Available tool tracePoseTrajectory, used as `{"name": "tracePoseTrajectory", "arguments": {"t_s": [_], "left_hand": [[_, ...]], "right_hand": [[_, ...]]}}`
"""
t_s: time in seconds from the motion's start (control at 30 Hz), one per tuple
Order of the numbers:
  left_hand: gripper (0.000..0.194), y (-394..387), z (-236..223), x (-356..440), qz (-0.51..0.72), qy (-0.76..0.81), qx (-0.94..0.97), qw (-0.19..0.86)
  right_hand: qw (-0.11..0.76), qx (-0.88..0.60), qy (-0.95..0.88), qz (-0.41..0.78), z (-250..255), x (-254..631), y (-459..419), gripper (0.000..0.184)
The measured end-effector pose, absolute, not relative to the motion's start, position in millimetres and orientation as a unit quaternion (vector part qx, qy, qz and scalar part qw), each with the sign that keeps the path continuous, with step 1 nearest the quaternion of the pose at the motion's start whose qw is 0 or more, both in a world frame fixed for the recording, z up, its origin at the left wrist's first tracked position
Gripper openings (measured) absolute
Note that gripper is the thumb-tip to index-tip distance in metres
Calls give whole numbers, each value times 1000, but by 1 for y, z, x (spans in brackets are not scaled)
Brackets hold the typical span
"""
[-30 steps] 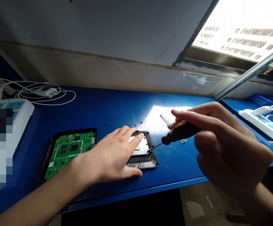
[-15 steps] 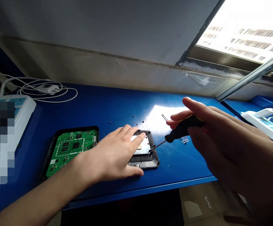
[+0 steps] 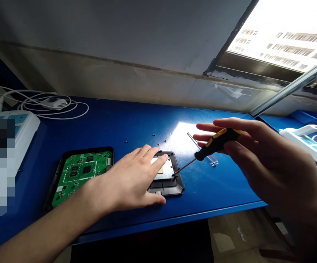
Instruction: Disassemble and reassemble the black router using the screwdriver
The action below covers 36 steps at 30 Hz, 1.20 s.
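Note:
My left hand (image 3: 131, 180) lies flat with fingers spread on a small black housing (image 3: 171, 186) that has a silver plate (image 3: 167, 168) inside it. My right hand (image 3: 262, 157) grips a black and yellow screwdriver (image 3: 217, 143). The screwdriver's thin tip touches the right edge of the housing near a screw hole. A second black case with a green circuit board (image 3: 81, 173) lies to the left of my left hand on the blue worktop (image 3: 114, 124).
Several tiny black screws (image 3: 158, 137) lie scattered behind the housing. A clear plastic strip (image 3: 202, 148) lies under the screwdriver. A white power strip (image 3: 21, 128) and a coiled white cable with a charger (image 3: 53, 102) sit far left. Another white power strip (image 3: 306, 142) is at right.
My right hand has turned the screwdriver between its fingers, so the yellow stripe shows again. The tip stays at the housing's right edge. My left hand has not moved.

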<state>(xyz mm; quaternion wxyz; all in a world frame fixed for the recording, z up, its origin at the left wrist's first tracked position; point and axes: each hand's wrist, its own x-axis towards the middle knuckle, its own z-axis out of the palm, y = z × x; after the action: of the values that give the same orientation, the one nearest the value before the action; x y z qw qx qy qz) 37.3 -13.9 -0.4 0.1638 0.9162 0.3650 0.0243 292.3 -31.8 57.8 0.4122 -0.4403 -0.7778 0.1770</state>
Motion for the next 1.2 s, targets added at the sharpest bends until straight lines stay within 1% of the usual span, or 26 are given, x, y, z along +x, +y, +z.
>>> {"name": "tracePoseTrajectory", "arguments": {"t_s": [0.13, 0.23, 0.3, 0.37, 0.47, 0.53, 0.6, 0.73, 0.8, 0.87, 0.93, 1.03, 1.13, 1.2], "left_hand": [[94, -14, -1, 36, 26, 363, 917, 164], [95, -15, -2, 36, 28, 362, 917, 165], [95, -15, -3, 37, 27, 364, 916, 166], [94, -14, -4, 37, 31, 365, 915, 167], [95, -14, -4, 38, 30, 367, 914, 168], [96, -14, -3, 38, 19, 370, 913, 170], [97, -14, -1, 38, 10, 372, 912, 171], [98, -15, 0, 38, 0, 375, 911, 173], [97, -15, 0, 38, 0, 373, 912, 170], [97, -14, -1, 38, 6, 370, 914, 164], [96, -14, -1, 38, 10, 368, 915, 162], [96, -15, -2, 37, 9, 368, 916, 160], [97, -15, -2, 37, 9, 366, 917, 158], [96, -15, -1, 37, 10, 365, 917, 159]], "right_hand": [[415, -488, -762, 91, 53, 296, -27, 31], [442, -490, -748, 71, 51, 296, -26, 27], [453, -490, -739, 95, 51, 296, -27, 30], [448, -479, -739, 155, 53, 295, -29, 32], [427, -439, -754, 236, 56, 292, -32, 28], [416, -431, -763, 243, 56, 289, -34, 29], [416, -437, -767, 216, 54, 287, -34, 31], [441, -437, -774, 124, 51, 283, -37, 36], [421, -433, -786, 130, 54, 282, -41, 42], [394, -424, -799, 165, 58, 280, -45, 45], [378, -411, -810, 178, 63, 279, -50, 42], [362, -409, -823, 158, 66, 281, -54, 37], [344, -444, -816, 136, 63, 289, -54, 29], [337, -460, -810, 136, 61, 294, -54, 30]]}}
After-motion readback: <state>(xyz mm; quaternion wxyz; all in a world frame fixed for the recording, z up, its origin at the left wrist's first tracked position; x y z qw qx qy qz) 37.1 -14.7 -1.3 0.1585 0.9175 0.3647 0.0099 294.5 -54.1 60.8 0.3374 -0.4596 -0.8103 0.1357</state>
